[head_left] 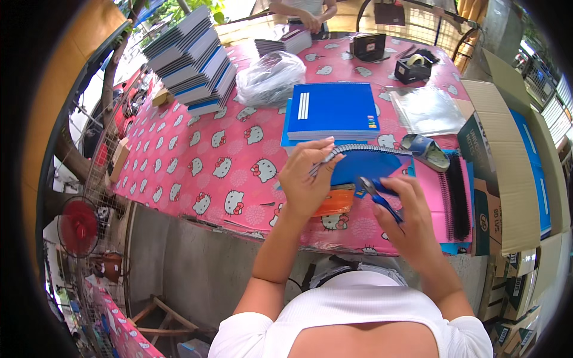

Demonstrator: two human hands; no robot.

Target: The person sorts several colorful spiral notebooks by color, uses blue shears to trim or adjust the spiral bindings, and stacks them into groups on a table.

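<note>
Above the pink tabletop, I have my right hand wrapped around blue-handled pliers and my left hand pinching the coil of a blue spiral notebook, positioned between both hands, just before a stack of blue notebooks.

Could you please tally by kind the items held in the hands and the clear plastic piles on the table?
Blue-handled pliers, right hand: 1
Spiral-bound blue notebook, left hand: 1
Clear plastic, crumpled pile and flat pile: 2
Total: 4
</note>
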